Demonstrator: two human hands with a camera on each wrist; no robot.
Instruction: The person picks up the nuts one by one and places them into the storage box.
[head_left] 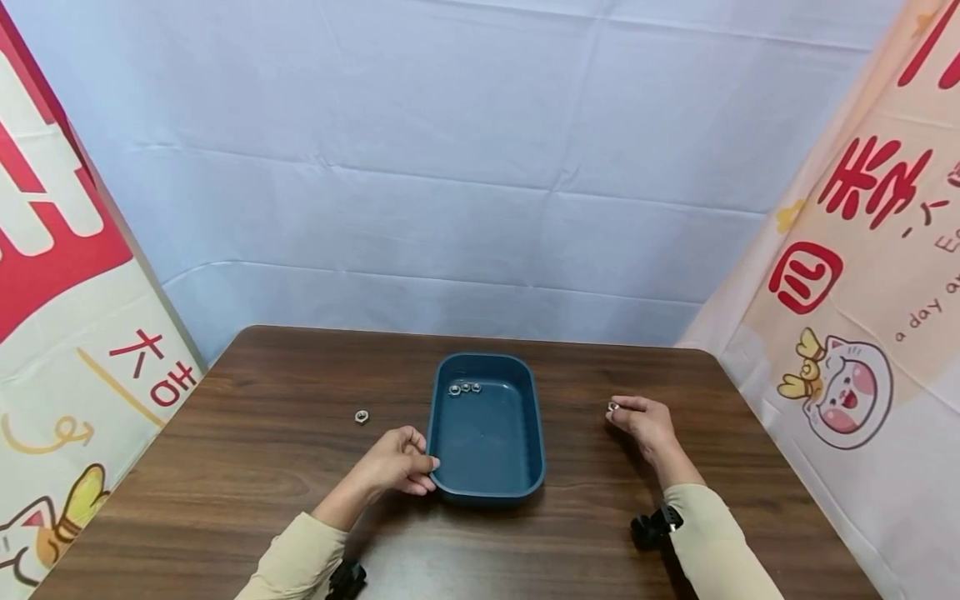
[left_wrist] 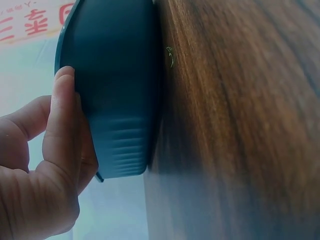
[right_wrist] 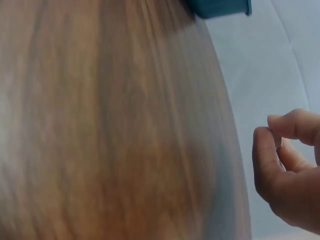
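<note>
Head view first: a dark wooden table [head_left: 262, 433] fills the lower half of the frame, with a blue tray [head_left: 525, 454] at its centre. Three small metal nuts [head_left: 465, 388] lie in a row inside the tray, near its far left corner. Another loose nut [head_left: 362, 416] sits on the table left of the tray, apart from it. The left hand [head_left: 397, 462] grips the tray's near left rim, fingers curled round the edge. The right hand [head_left: 645, 423], right of centre and well apart from the tray, pinches a held nut [head_left: 612, 407] between thumb and fingertip just above the table. Pale cloth hangs behind the table, and printed banners stand at the frame's left and right edges.

Left wrist view: the left hand [left_wrist: 45, 165] fills the lower left, a finger pressed along the tray's [left_wrist: 115, 90] outer wall and rim; the table [left_wrist: 240, 125] takes the right side of the frame.

Right wrist view: the right hand [right_wrist: 287, 165] is at the lower right, thumb and forefinger tips pressed together; the nut itself cannot be made out here. A corner of the tray [right_wrist: 220, 7] shows at the top edge, and the blurred table [right_wrist: 110, 125] covers the left.
</note>
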